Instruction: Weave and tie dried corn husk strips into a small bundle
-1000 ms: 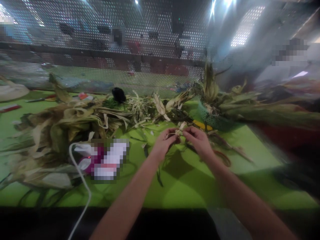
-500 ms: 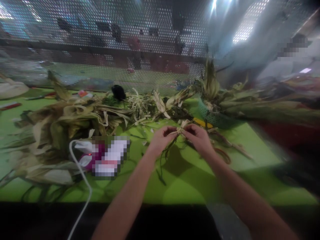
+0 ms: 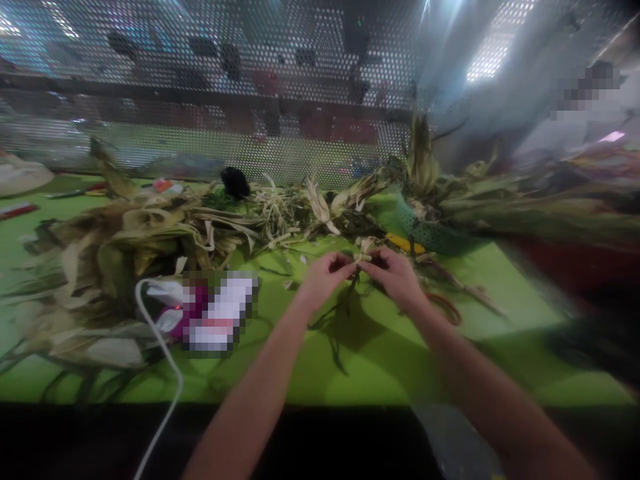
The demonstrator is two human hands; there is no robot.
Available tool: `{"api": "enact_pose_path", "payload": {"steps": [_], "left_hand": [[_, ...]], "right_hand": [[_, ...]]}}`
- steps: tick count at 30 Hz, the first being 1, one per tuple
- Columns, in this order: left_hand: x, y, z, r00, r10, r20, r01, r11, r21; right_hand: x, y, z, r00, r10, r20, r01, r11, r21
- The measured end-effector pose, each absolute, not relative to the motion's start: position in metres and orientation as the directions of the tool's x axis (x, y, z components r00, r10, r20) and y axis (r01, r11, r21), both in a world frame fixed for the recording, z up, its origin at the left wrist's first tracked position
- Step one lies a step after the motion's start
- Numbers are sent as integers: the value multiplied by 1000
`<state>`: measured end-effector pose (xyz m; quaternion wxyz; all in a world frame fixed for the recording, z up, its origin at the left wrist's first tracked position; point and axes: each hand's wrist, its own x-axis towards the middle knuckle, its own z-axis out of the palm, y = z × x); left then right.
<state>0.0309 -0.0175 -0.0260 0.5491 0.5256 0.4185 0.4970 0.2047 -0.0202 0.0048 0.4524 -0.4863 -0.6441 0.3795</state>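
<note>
Hands (image 3: pixel 325 275) (image 3: pixel 397 273) — pinching husk strip (image 3: pixel 364 253), seemingly

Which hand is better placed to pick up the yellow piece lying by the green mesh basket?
Right. The right hand pinches the husk strip nearest the yellow piece; the left hand lies farther off.

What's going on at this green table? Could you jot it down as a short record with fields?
Surface: green table
Left hand: pinching one end of a small pale husk piece
Right hand: pinching its other end
Hanging below: dark thin strands
Left side: pile of dried husks, white cable
Behind hands: green perforated basket, small black object
Backdrop: perforated metal screen
</note>
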Motion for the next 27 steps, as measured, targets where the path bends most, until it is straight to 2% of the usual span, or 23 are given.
{"api": "enact_pose_path", "payload": {"steps": [5,9,11,14,16,19,23,27], "left_hand": [[30,-18,-21,109,979,171,-71,-164,984],[30,-20,-17,43,958,282,49,-284,958],[29,-21,-16,46,974,224,7,-224,975],[31,-22,-16,128,987,93,-174,-70,982],[34,-22,-18,169,983,74,-224,-35,974],[39,-21,-22,163,983,88,-206,-53,977],[40,-20,-23,127,986,111,-190,-86,978],[39,-20,-24,118,986,118,-124,-103,987]], "right_hand": [[204,-21,4,-182,977,109,196,145,-970],[203,-19,-1,-190,979,68,117,92,-989],[202,-19,-2,-170,983,74,112,94,-989],[201,-20,-1,-140,985,104,152,125,-980],[200,-20,-1,-127,983,136,195,159,-968],[199,-20,0,-123,978,166,240,192,-952],[202,-20,1,-156,978,140,278,180,-944],[209,-19,4,-105,966,234,199,251,-947]]}}
